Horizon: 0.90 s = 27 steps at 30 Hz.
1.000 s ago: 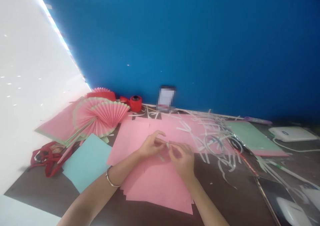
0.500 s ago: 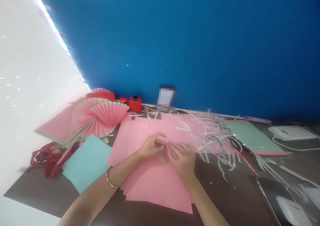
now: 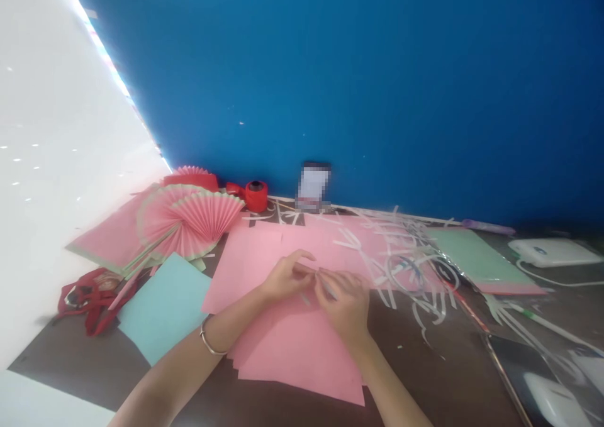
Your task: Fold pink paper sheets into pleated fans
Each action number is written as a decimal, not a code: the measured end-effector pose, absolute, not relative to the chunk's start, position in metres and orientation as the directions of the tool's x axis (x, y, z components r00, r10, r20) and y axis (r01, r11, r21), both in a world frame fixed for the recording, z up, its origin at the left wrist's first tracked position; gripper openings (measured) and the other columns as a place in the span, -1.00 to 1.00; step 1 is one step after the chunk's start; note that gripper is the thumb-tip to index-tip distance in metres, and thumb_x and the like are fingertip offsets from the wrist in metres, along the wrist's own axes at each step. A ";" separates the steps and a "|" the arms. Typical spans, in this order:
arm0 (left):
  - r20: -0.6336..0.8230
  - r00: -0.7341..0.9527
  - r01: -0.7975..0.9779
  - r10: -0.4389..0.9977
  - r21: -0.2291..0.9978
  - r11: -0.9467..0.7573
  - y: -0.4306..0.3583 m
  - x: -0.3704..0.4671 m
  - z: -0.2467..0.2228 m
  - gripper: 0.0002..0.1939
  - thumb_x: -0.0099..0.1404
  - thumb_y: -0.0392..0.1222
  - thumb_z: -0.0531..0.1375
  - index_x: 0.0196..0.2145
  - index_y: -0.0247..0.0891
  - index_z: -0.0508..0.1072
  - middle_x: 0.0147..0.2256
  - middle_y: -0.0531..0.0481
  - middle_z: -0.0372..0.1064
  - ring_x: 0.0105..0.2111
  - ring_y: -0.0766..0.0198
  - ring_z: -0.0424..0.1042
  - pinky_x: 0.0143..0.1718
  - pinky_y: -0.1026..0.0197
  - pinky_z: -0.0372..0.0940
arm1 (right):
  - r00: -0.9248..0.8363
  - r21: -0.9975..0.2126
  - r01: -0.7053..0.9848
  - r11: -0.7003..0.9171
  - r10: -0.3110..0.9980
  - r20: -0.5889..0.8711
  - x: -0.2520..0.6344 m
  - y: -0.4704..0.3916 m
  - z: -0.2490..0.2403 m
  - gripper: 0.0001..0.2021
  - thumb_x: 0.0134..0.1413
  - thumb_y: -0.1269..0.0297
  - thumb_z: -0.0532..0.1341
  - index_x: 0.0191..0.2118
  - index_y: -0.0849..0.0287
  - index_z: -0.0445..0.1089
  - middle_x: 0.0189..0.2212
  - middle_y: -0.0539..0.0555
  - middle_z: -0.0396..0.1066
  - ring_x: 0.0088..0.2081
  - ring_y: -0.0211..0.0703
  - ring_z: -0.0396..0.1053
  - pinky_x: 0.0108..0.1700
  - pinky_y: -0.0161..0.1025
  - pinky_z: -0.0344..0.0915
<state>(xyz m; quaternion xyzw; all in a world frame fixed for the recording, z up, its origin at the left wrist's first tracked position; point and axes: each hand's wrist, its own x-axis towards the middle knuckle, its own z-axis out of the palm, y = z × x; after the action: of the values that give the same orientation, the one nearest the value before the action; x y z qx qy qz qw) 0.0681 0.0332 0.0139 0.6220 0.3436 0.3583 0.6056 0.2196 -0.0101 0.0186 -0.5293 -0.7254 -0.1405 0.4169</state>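
Observation:
Over a stack of pink paper sheets, my left hand and my right hand meet fingertip to fingertip. Both are closed in a pinch. Whatever lies between the fingertips is too small to make out. A pale sliver shows just below them against the pink paper. My left wrist wears a silver bangle. Right of my hands, loose thin white strips lie curled and tangled over the pink sheets and the table.
Pleated pink fans with green edges lie at the left, by a light blue sheet and red straps. A red tape roll stands near the blue wall. Right are packed green sheets, a white device and a dark phone-like slab.

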 end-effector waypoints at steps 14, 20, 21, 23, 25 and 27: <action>-0.027 0.514 -0.067 0.858 0.995 0.071 0.031 0.072 0.015 -0.53 0.09 -0.06 0.23 -0.07 -0.27 0.27 -0.30 -0.19 0.48 -0.40 0.12 0.48 -0.46 0.17 0.38 | -0.087 -0.204 0.902 0.380 0.624 0.777 0.216 -0.010 0.018 -0.90 -0.03 0.44 0.17 -0.43 0.14 0.41 -0.45 0.01 0.51 -0.41 -0.20 0.40 -0.19 -0.18 0.16; -0.090 0.443 -0.180 0.892 0.966 0.187 0.034 0.071 0.018 -0.48 0.01 -0.03 0.29 -0.11 -0.27 0.26 -0.29 -0.20 0.47 -0.44 0.12 0.47 -0.48 0.12 0.38 | 0.193 -0.533 0.798 0.282 0.718 0.669 0.220 -0.009 0.017 -0.89 -0.03 0.31 0.16 -0.45 0.14 0.43 -0.49 0.05 0.49 -0.43 -0.16 0.39 -0.27 -0.20 0.23; -0.084 0.413 -0.179 0.907 0.969 0.171 0.036 0.071 0.019 -0.49 0.00 -0.05 0.31 -0.13 -0.28 0.28 -0.32 -0.19 0.48 -0.42 0.13 0.48 -0.43 0.11 0.37 | 0.263 -0.601 0.765 0.231 0.740 0.619 0.223 -0.008 0.017 -0.87 -0.04 0.28 0.16 -0.44 0.15 0.44 -0.50 0.06 0.48 -0.45 -0.15 0.38 -0.29 -0.20 0.24; -0.067 0.351 -0.181 0.934 0.974 0.138 0.040 0.069 0.020 -0.53 -0.02 -0.10 0.32 -0.17 -0.29 0.30 -0.38 -0.15 0.49 -0.38 0.13 0.48 -0.32 0.11 0.36 | 0.398 -0.721 0.685 0.103 0.776 0.489 0.232 -0.006 0.018 -0.82 -0.07 0.22 0.16 -0.43 0.18 0.45 -0.50 0.09 0.47 -0.46 -0.13 0.36 -0.33 -0.20 0.25; -0.070 0.308 -0.203 0.949 0.969 0.138 0.043 0.068 0.020 -0.55 -0.02 -0.13 0.32 -0.19 -0.29 0.29 -0.42 -0.13 0.49 -0.37 0.14 0.49 -0.27 0.11 0.34 | 0.502 -0.799 0.602 -0.013 0.784 0.365 0.245 -0.003 0.019 -0.79 -0.12 0.18 0.17 -0.44 0.21 0.46 -0.52 0.10 0.46 -0.45 -0.11 0.36 -0.33 -0.20 0.25; -0.083 0.272 -0.235 0.959 0.960 0.149 0.046 0.066 0.020 -0.56 -0.02 -0.15 0.32 -0.19 -0.30 0.29 -0.44 -0.11 0.49 -0.37 0.16 0.49 -0.24 0.12 0.34 | 0.577 -0.835 0.544 -0.087 0.760 0.298 0.262 0.002 0.020 -0.77 -0.17 0.18 0.18 -0.45 0.24 0.46 -0.53 0.11 0.45 -0.44 -0.08 0.35 -0.31 -0.19 0.25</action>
<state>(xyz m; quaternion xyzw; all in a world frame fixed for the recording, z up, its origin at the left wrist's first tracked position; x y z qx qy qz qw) 0.0665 0.0461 0.0199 0.4627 0.3911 0.4597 0.6494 0.2622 0.0017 0.0200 -0.7293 -0.4471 0.1067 0.5068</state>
